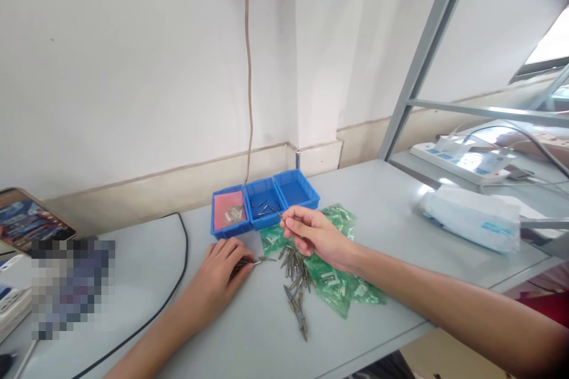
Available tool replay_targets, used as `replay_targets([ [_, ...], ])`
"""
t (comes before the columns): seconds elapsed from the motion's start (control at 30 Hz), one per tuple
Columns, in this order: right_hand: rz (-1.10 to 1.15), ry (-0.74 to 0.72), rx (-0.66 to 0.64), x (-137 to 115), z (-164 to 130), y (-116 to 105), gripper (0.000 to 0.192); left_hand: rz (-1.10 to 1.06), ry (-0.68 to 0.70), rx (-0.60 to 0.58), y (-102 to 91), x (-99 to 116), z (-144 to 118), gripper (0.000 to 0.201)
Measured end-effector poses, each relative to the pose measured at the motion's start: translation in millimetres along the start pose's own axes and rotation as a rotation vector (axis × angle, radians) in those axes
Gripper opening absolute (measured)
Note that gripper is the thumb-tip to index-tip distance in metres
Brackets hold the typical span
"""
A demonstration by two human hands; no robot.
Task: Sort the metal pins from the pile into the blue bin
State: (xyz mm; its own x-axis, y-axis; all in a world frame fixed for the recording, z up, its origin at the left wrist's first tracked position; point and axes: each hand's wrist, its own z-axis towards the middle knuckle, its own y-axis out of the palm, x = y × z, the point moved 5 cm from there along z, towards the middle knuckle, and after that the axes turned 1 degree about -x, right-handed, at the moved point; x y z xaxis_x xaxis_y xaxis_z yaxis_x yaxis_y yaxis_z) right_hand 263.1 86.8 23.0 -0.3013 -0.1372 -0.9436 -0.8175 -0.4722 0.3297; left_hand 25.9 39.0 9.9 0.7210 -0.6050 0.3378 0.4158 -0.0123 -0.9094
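My right hand (313,233) is closed in a pinch on a small, slim metal pin (281,216), raised just in front of the blue trays. My left hand (222,269) rests on the table, fingers curled around a bunch of similar metal pins (242,265); some ends stick out by the thumb. A loose pile of metal pins (296,269) lies between the hands, trailing toward the front edge. Green plastic bags (331,284) with small pieces inside lie under and beside my right hand. The middle blue tray (263,192) contains several pins.
The left blue tray (214,213) contains a pink sheet and a small clear bag; the right blue tray (296,185) adjoins the middle one. A black cable (186,249) crosses the table at left, near a phone (35,219). A white plastic pack (471,219) lies right, by a grey metal frame (427,53).
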Motion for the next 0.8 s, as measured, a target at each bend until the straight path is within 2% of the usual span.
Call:
replay_targets([
  [0.27,-0.077,-0.009,0.014,-4.6,-1.5,2.3,0.036,-0.008,-0.018,-0.014,-1.1,0.1,0.1,0.019],
  [0.57,-0.413,-0.172,0.054,-8.3,-8.8,6.6,0.032,0.009,0.000,0.010,-3.9,4.3,-0.3,0.017],
  [0.7,-0.424,-0.202,0.065,-8.6,-8.3,5.1,0.030,0.012,-0.015,-0.009,-4.5,5.3,0.6,0.016],
  [0.8,-0.378,-0.169,0.043,-8.2,-5.6,4.4,0.035,0.016,-0.016,-0.013,-4.3,5.2,0.8,0.014],
])
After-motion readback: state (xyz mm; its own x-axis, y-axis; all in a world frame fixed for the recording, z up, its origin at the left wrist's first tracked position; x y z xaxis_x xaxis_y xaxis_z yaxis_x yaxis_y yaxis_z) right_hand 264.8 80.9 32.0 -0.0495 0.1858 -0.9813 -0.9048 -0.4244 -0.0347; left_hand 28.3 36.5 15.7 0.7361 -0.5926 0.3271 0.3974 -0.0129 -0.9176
